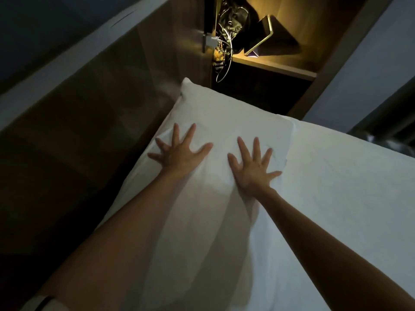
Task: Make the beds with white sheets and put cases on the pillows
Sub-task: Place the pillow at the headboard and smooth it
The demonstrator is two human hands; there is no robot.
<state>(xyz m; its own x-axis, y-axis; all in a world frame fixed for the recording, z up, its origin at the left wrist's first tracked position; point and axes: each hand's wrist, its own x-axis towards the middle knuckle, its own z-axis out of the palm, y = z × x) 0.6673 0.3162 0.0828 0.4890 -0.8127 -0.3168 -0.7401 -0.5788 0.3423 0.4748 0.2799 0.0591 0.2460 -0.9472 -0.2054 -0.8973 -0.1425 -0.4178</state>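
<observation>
Wood panelling (85,122) flanks the bed's left side. Left hand (180,154) and right hand (253,168) press flat on the cased pillow (224,108), fingers spread, gripping nothing. Behind it, tangled cables (224,52) hang by a lit shelf (276,66). White sheet (348,187) covers the mattress rightward.

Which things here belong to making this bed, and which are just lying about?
For the job: soft white rectangular pillow in its cloth case; white cloth bed sheet; left hand and right hand, both spread flat on the pillow.
Lying about: lit wooden shelf; white plastic charger plug; dark crumpled bag.
</observation>
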